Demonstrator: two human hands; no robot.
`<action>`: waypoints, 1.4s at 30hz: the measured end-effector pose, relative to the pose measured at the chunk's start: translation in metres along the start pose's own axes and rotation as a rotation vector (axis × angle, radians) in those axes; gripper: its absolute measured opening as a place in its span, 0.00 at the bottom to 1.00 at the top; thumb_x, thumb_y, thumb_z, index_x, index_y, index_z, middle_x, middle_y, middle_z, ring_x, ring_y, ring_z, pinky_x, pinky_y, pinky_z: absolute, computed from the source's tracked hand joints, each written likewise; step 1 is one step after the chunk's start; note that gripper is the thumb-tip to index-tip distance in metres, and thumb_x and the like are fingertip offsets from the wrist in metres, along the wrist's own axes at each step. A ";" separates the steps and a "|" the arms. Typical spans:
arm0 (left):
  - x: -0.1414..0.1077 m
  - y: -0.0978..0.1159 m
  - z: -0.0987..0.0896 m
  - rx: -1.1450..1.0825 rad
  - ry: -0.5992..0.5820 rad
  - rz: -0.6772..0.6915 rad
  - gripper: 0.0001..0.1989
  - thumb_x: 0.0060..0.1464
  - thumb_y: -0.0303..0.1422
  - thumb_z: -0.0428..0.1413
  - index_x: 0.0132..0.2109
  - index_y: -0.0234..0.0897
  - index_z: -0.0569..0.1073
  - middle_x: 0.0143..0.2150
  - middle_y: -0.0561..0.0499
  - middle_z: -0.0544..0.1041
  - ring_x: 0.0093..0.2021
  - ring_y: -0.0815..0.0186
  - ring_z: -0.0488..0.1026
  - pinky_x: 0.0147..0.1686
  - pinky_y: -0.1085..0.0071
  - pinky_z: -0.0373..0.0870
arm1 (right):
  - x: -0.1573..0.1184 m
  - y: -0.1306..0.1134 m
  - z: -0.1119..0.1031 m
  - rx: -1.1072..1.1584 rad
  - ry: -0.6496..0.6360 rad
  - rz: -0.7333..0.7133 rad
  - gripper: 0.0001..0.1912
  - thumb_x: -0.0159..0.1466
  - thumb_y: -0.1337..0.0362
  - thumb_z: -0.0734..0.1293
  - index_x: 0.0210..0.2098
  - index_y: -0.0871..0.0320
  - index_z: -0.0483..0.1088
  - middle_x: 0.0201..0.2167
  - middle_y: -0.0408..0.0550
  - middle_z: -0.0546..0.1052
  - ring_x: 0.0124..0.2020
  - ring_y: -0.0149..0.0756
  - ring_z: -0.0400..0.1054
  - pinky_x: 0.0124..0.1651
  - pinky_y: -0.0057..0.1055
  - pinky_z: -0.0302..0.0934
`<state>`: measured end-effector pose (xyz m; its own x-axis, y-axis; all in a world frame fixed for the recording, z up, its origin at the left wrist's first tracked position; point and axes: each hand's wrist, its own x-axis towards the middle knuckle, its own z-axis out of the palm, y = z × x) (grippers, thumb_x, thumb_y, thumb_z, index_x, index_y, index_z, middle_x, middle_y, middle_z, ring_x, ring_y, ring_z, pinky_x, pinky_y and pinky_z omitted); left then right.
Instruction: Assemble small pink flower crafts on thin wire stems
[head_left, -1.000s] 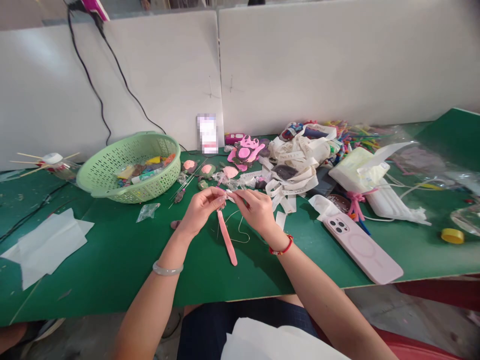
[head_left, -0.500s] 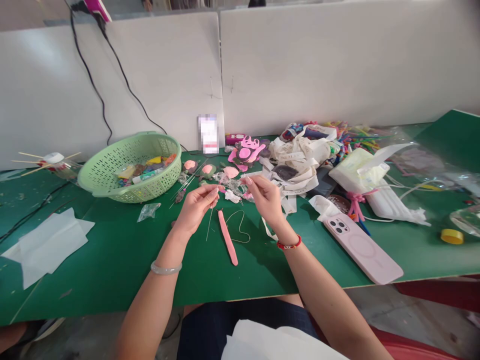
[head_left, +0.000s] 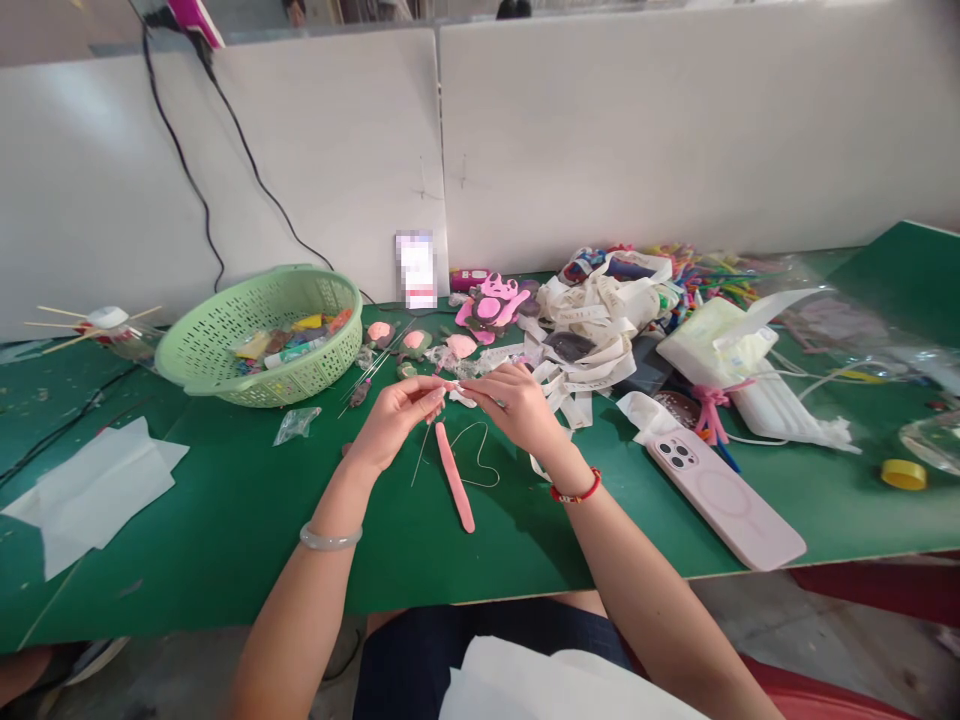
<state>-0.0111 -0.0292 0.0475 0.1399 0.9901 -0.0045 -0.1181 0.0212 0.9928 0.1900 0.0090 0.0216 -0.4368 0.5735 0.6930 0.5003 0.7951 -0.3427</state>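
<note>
My left hand [head_left: 401, 412] is closed in a pinch, with a thin wire [head_left: 422, 455] hanging below its fingertips. Against those fingertips, my right hand [head_left: 517, 405] is closed too; what it pinches is too small to make out. Just under the hands a flat pink stick [head_left: 455, 480] lies on the green table [head_left: 300, 540]. Beside the stick is a curved loop of thin wire [head_left: 491, 472]. Behind the hands lie small pink and grey pieces [head_left: 415, 342] and a bright pink shape [head_left: 491, 303].
A green basket [head_left: 262, 335] with colourful items stands at the left, near white sheets [head_left: 105, 490]. Tangled ribbons [head_left: 600, 315], a tissue pack [head_left: 716, 345] and a pink phone [head_left: 731, 500] lie to the right. A lit screen [head_left: 417, 270] leans against the partition [head_left: 637, 130].
My right hand has moved left and its fingers now meet those of my left hand. My left hand has barely moved.
</note>
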 end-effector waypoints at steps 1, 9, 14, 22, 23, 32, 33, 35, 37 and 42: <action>0.000 0.000 0.001 0.026 -0.026 -0.014 0.16 0.48 0.41 0.68 0.41 0.35 0.82 0.29 0.53 0.73 0.29 0.72 0.65 0.33 0.71 0.65 | -0.001 -0.001 0.001 -0.033 -0.019 -0.030 0.14 0.73 0.62 0.61 0.43 0.57 0.79 0.28 0.48 0.80 0.31 0.35 0.69 0.38 0.34 0.59; 0.001 -0.005 0.002 -0.040 -0.082 -0.069 0.19 0.53 0.47 0.64 0.32 0.33 0.79 0.25 0.53 0.68 0.26 0.72 0.63 0.28 0.73 0.62 | -0.001 -0.004 0.000 -0.168 -0.004 -0.168 0.15 0.74 0.67 0.58 0.47 0.59 0.77 0.30 0.48 0.80 0.32 0.35 0.67 0.37 0.34 0.58; 0.001 -0.005 0.005 -0.193 -0.125 -0.107 0.15 0.51 0.42 0.67 0.33 0.32 0.80 0.25 0.52 0.70 0.27 0.73 0.64 0.30 0.73 0.63 | -0.002 -0.006 0.003 -0.129 0.025 -0.169 0.15 0.73 0.68 0.58 0.47 0.59 0.77 0.27 0.48 0.79 0.30 0.35 0.67 0.35 0.33 0.60; 0.000 -0.004 0.012 -0.357 -0.094 -0.117 0.16 0.49 0.43 0.68 0.31 0.32 0.80 0.21 0.54 0.66 0.24 0.73 0.62 0.26 0.73 0.61 | -0.003 -0.012 0.002 -0.120 0.006 -0.140 0.16 0.73 0.69 0.56 0.48 0.59 0.76 0.30 0.50 0.79 0.29 0.35 0.66 0.33 0.33 0.63; 0.000 -0.005 0.012 -0.355 -0.098 -0.121 0.17 0.49 0.44 0.68 0.31 0.31 0.80 0.20 0.55 0.65 0.23 0.74 0.61 0.25 0.74 0.59 | -0.003 -0.013 0.001 -0.134 0.012 -0.152 0.16 0.73 0.70 0.57 0.47 0.59 0.76 0.30 0.50 0.79 0.30 0.35 0.66 0.34 0.34 0.63; 0.000 -0.007 0.017 -0.405 -0.133 -0.193 0.13 0.46 0.38 0.69 0.28 0.32 0.77 0.21 0.54 0.67 0.21 0.75 0.56 0.22 0.73 0.53 | -0.002 -0.011 -0.004 -0.229 0.083 -0.167 0.14 0.71 0.72 0.61 0.47 0.55 0.77 0.35 0.48 0.82 0.33 0.36 0.68 0.37 0.35 0.61; -0.001 -0.007 0.018 -0.391 -0.140 -0.184 0.14 0.47 0.38 0.69 0.27 0.32 0.76 0.20 0.55 0.66 0.21 0.75 0.57 0.23 0.73 0.54 | -0.002 -0.011 -0.004 -0.229 0.089 -0.160 0.14 0.71 0.71 0.61 0.47 0.55 0.77 0.35 0.48 0.82 0.33 0.36 0.68 0.37 0.36 0.60; -0.002 -0.006 0.018 -0.364 -0.152 -0.159 0.16 0.48 0.38 0.69 0.25 0.33 0.73 0.20 0.55 0.65 0.22 0.74 0.58 0.25 0.73 0.56 | -0.002 -0.012 -0.003 -0.208 0.105 -0.146 0.14 0.71 0.70 0.61 0.47 0.55 0.77 0.35 0.48 0.82 0.33 0.36 0.68 0.36 0.36 0.60; -0.002 -0.005 0.018 -0.334 -0.163 -0.136 0.16 0.49 0.39 0.68 0.26 0.34 0.72 0.20 0.55 0.65 0.22 0.74 0.59 0.26 0.72 0.56 | -0.002 -0.013 -0.002 -0.165 0.126 -0.123 0.14 0.71 0.69 0.61 0.45 0.55 0.78 0.33 0.48 0.82 0.31 0.36 0.67 0.34 0.35 0.61; -0.004 -0.006 0.021 -0.273 -0.141 -0.089 0.16 0.50 0.41 0.67 0.29 0.35 0.73 0.23 0.55 0.67 0.23 0.74 0.58 0.27 0.72 0.56 | -0.002 -0.016 0.004 -0.017 0.188 -0.056 0.14 0.72 0.68 0.60 0.41 0.57 0.79 0.28 0.48 0.81 0.27 0.34 0.67 0.31 0.32 0.63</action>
<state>0.0101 -0.0358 0.0445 0.2942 0.9542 -0.0538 -0.3561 0.1617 0.9203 0.1797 -0.0044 0.0235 -0.3176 0.4806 0.8174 0.4923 0.8203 -0.2910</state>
